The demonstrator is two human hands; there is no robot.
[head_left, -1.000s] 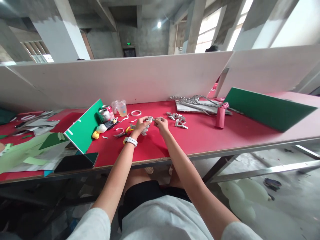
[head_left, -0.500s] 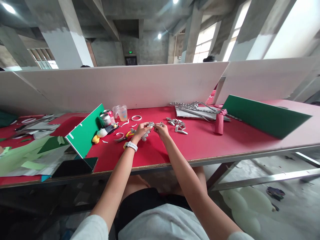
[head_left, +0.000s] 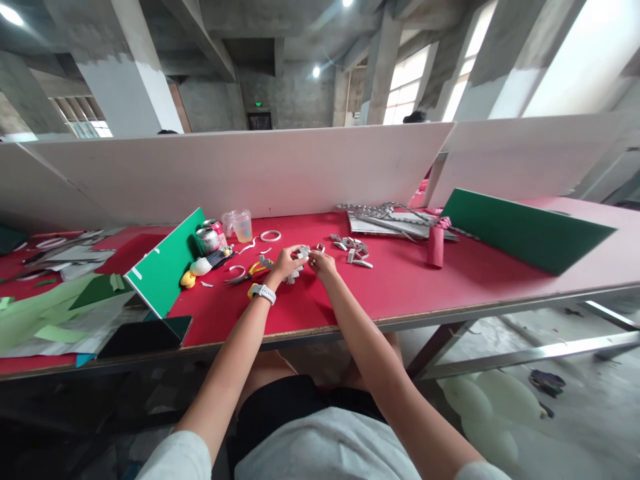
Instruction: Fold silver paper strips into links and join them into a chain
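The left hand [head_left: 283, 265] has its fingers nearly closed and holds a small grey folded piece of stiff, paper-like material [head_left: 303, 251] by its edge. The right hand [head_left: 323, 262] stands just beside it, with the fingertips drawn close together; whether something is pinched between them, I cannot tell. The piece is in front of the person, a little above the red-topped bench [head_left: 400, 283]. Under the left hand shows a cluster of joined grey folded pieces [head_left: 291, 276]; I cannot see if it is connected to the held piece.

To the right of the hands, well apart from them, a loose group of grey angular strips and loops [head_left: 356, 251] lies on the bench. To the left, near the left hand, are pliers with yellow handles [head_left: 257, 268].

For this fine fingertip work, I judge it is better that the left hand gives a steady support while the right makes only small movements. The pressure should be light and near the folds, because such thin walls may crease. It would also be good to turn the piece so that the fingers do not cover the working edge.
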